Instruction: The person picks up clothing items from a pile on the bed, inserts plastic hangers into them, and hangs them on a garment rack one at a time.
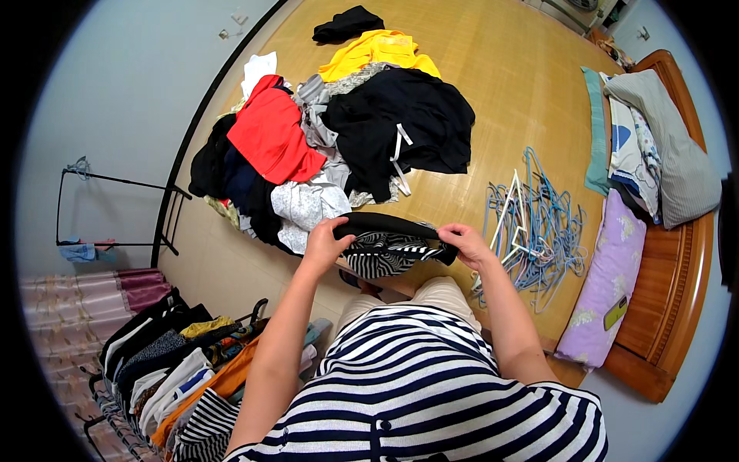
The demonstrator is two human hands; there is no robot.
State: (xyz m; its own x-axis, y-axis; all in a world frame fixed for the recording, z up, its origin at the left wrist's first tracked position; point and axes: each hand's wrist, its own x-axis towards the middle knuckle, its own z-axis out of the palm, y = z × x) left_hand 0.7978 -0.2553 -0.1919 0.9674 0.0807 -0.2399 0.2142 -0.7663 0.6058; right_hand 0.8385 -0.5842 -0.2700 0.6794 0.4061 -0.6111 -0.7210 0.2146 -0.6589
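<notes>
Stretched between my two hands is a black-and-white striped garment [384, 260] with a wide black waistband; its lower part hangs bunched in front of my knees. My left hand [328, 242] pinches the band's left end between thumb and fingers. At the other end, my right hand [465, 245] grips the band near a black fold. Just beyond the left hand lies a white patterned garment [309, 202], part of a clothes heap. A red garment [274, 133] tops that heap. To its right a black garment [404, 124] with white ties is spread on the wooden bed surface [508, 86].
A tangle of blue and white hangers [534, 231] lies right of my right hand. Beyond are a purple bolster [606, 277] with a phone [615, 313], a grey pillow [670, 133] and the wooden headboard [664, 323]. A loaded clothes rack [173, 369] stands lower left.
</notes>
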